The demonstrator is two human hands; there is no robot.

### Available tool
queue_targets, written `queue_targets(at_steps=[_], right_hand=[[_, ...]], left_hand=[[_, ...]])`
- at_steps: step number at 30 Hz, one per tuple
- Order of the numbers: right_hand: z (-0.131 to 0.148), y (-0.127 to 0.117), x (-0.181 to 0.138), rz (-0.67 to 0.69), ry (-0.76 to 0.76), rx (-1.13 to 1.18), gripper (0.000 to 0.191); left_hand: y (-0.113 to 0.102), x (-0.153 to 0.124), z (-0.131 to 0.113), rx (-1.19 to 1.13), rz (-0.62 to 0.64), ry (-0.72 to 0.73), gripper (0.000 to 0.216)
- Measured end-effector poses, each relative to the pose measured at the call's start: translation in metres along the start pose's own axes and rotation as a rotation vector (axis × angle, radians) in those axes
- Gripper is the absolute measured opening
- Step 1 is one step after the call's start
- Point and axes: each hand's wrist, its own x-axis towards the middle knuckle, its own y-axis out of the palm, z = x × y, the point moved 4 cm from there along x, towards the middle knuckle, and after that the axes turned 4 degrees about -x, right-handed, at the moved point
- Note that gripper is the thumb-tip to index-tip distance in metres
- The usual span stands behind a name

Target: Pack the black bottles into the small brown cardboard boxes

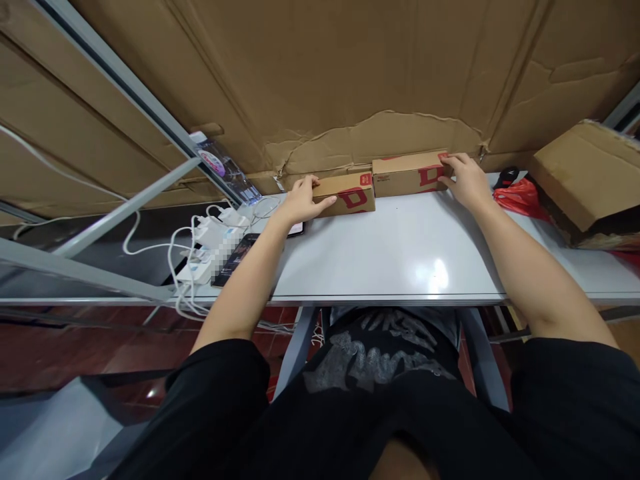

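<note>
Cardboard boxes: I see two small brown cartons with red print. The left box [350, 195] and the right box [406, 175] lie end to end at the far edge of the table and meet at their inner ends.
Position: the right box sits a little further back, against the cardboard wall [325, 80].
Left hand: my left hand [304, 199] rests on the outer end of the left box, its fingers stretched flat along the top and not closed around it.
Right hand: my right hand [465, 180] lies over the outer end of the right box with its fingers draped on top. The thumb is hidden, so I cannot tell whether it grips.
Hands: well apart, with both boxes between them.
Table: the white table [400, 260] is glossy and bare in front of the boxes.
Left side: white chargers and cables [210, 240] lie in a tangle, with a dark phone [236, 257] just beside them (part of this patch is blurred).
Right side: a red bag [521, 197] lies near my right wrist, and beyond it stands a large carton [585, 167] — worn and open-flapped.
</note>
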Motion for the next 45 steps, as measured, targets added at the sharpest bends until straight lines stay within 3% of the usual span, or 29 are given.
queue_targets(at_steps=[8, 18, 27, 36, 42, 45], right_hand=[[-0.008, 0.006, -0.001, -0.010, -0.002, 0.047, 0.055], [-0.012, 0.014, 0.000, -0.018, -0.007, 0.060, 0.061], [-0.007, 0.022, 0.001, -0.002, -0.025, -0.018, 0.088], [-0.011, 0.034, 0.002, -0.007, -0.051, -0.027, 0.099], [0.004, 0.033, -0.003, 0.051, -0.043, -0.079, 0.114], [0.015, 0.026, -0.007, 0.062, -0.049, -0.101, 0.109]], left_hand=[[-0.005, -0.017, -0.014, 0.000, 0.005, 0.020, 0.095], [-0.012, -0.044, -0.036, 0.015, 0.063, 0.039, 0.089], [0.002, -0.025, -0.057, 0.042, 0.052, 0.059, 0.087], [0.002, -0.012, -0.075, 0.056, 0.104, 0.065, 0.083], [0.000, 0.001, -0.090, 0.150, 0.157, 0.156, 0.085], [-0.006, 0.017, -0.096, 0.150, 0.234, 0.200, 0.086]])
